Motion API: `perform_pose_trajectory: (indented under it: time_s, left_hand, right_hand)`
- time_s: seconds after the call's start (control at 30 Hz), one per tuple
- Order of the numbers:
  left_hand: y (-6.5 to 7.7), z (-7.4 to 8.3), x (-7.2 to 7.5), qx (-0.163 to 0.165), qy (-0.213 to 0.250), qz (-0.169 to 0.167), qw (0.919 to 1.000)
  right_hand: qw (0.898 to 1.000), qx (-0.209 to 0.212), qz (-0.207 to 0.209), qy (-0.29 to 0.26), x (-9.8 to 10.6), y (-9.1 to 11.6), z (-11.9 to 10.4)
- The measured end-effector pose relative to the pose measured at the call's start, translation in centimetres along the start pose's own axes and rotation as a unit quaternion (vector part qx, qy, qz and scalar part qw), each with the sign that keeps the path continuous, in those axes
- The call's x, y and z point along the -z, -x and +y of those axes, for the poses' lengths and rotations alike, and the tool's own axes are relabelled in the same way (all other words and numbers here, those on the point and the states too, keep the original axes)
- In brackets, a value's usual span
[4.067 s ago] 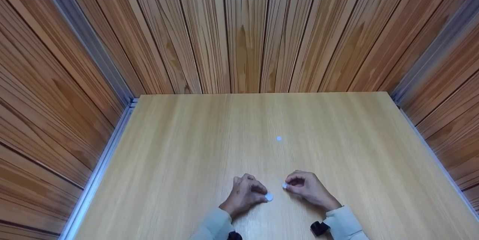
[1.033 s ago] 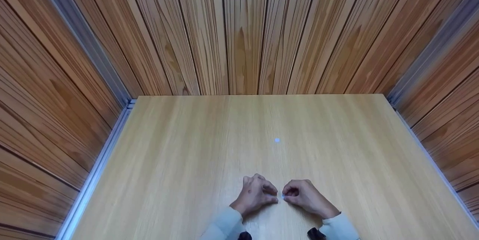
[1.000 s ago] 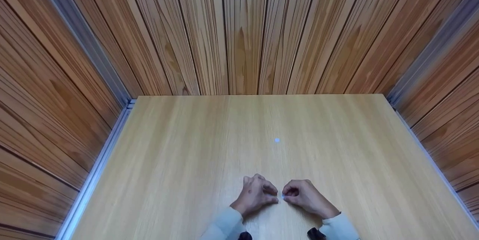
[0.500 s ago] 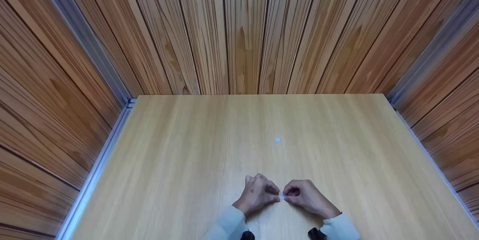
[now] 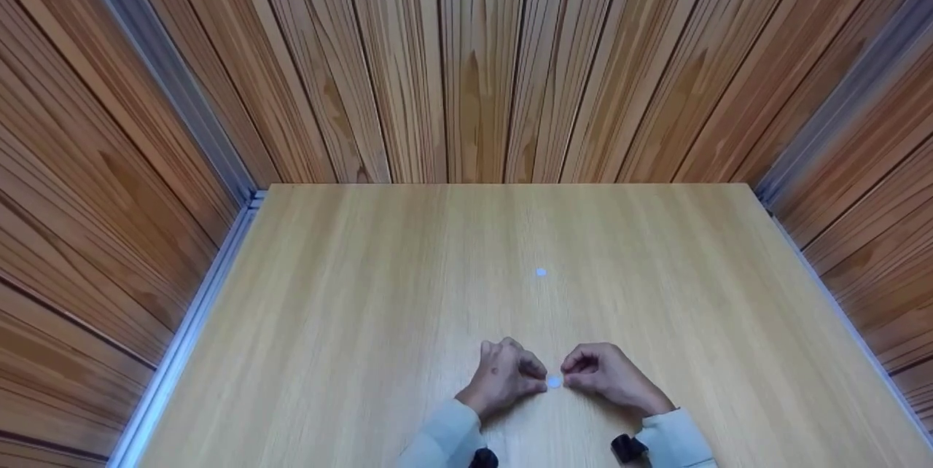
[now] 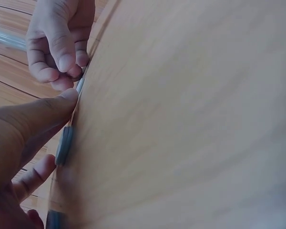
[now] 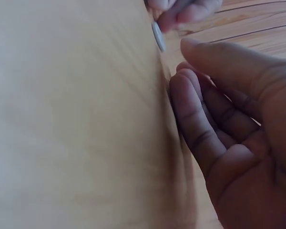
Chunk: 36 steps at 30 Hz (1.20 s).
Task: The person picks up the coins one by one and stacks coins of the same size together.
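Between my two hands a small round white disc [image 5: 555,381] lies low over the table, its edge facing the camera in the right wrist view. My left hand [image 5: 503,378] pinches its left side between thumb and fingers. In the left wrist view the left thumb tip [image 6: 69,93] overlaps the disc [image 6: 80,85]. My right hand [image 5: 614,378] sits just right of the disc, fingers loosely bent; in the right wrist view its thumb and fingertips are parted with nothing between them. Farther back on the table is a second small white disc [image 5: 541,272].
The pale wooden table [image 5: 364,293] is bounded by metal rails [image 5: 193,322] and plank walls [image 5: 474,67]. Two dark blue-green pieces [image 6: 64,145] appear along the surface in the left wrist view. Black wrist devices [image 5: 627,447] hang under the sleeves.
Four seconds ago each hand pinched a white piece. The hands then met at the fingertips. Over the last half second the right hand drew back rightward, exposing the disc at the left fingertips.
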<state>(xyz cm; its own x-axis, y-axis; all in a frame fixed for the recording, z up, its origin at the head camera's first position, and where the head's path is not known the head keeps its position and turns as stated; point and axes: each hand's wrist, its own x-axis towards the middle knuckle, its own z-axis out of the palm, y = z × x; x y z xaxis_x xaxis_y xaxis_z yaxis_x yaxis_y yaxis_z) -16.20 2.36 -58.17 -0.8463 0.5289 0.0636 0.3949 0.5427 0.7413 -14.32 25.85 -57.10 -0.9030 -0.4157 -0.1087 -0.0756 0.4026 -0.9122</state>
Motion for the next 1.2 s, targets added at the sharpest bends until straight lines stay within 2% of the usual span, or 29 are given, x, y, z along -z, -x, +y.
perform_pose_trajectory:
  time_s: [0.33, 0.57, 0.9, 1.2]
  left_hand:
    - [-0.41, 0.12, -0.01, 0.000, -0.002, -0.008, 1.0000]
    - [-0.34, 0.30, -0.27, -0.012, -0.010, -0.001, 0.9999]
    - [-0.43, 0.38, -0.32, -0.004, 0.000, -0.008, 1.0000]
    - [-0.54, 0.35, -0.43, 0.005, 0.004, -0.015, 0.9999]
  right_hand:
    - [1.000, -0.005, 0.003, 0.007, 0.63, -0.25, 0.03]
    - [1.000, -0.003, 0.006, 0.015, 0.53, -0.27, 0.01]
    - [1.000, -0.003, 0.009, 0.001, 0.48, -0.31, -0.39]
    - [1.000, -0.019, -0.002, 0.012, 0.72, -0.55, -0.11]
